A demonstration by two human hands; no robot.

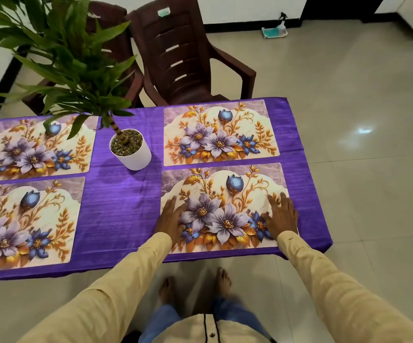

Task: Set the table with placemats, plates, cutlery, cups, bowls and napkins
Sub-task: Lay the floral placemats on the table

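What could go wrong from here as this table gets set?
The left hand and right hand press the near right mat, close to the front edge of the table; a pull might slide it off. The plant's leaves overhang the far left mat; a reach there could tip the pot.

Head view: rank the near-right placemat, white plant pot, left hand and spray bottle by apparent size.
1. near-right placemat
2. white plant pot and left hand, about alike; not ranked
3. spray bottle, far off

potted plant (130, 149) blocking table centre, bare purple cloth (121, 206) between placemats (221, 134)
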